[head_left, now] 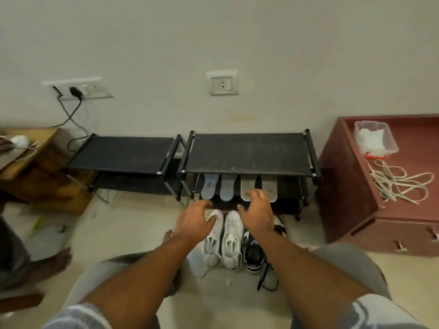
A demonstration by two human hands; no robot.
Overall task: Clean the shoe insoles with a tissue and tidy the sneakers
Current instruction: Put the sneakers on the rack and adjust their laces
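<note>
Left hand (pixel 194 222), right hand (pixel 257 214) (loose) hover over sneakers (pixel 231 236) at rack's (pixel 247 153) edge.

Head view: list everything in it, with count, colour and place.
racks: 2, black, along wall
insoles: 4, two bluish, two grey, leaning in right rack
white sneakers: 2, white, floor before rack
black sneakers: count unclear, black-white, right of white pair
cabinet: 1, red-brown, right
box: 1, clear, on cabinet
laces: pile, white, on cabinet
sockets: 2, white, wall
table: 1, wooden, far left
left hand: 1, open, above white sneakers
right hand: 1, open, at grey insoles
</note>
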